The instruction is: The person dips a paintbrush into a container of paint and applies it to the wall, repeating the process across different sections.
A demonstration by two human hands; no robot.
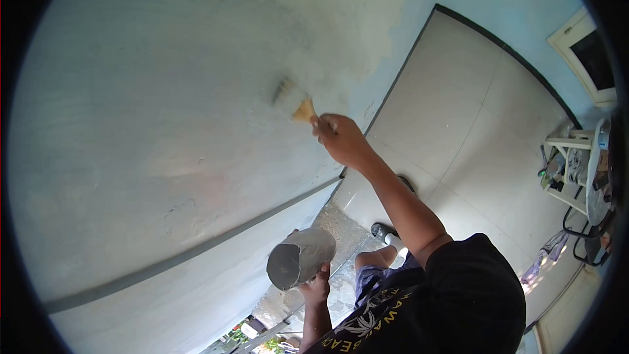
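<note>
My right hand (pixel 341 141) grips the handle of a wide paintbrush (pixel 293 101). Its bristles press against the pale grey-white wall (pixel 164 92), which looks freshly coated. Lower down, my left hand (pixel 316 285) holds a grey, paint-smeared container (pixel 300 257) from underneath, tilted with its opening toward the camera. A dark grey band (pixel 196 249) runs across the wall below the painted area. My black shirt, blue shorts and shoes show at the bottom right.
A light tiled floor (pixel 472 131) with a dark skirting line (pixel 498 42) lies to the right. A white rack with clutter and a fan (pixel 583 170) stands at the far right. A white-framed window (pixel 590 52) is at the upper right. A rough concrete strip (pixel 341 229) runs by my feet.
</note>
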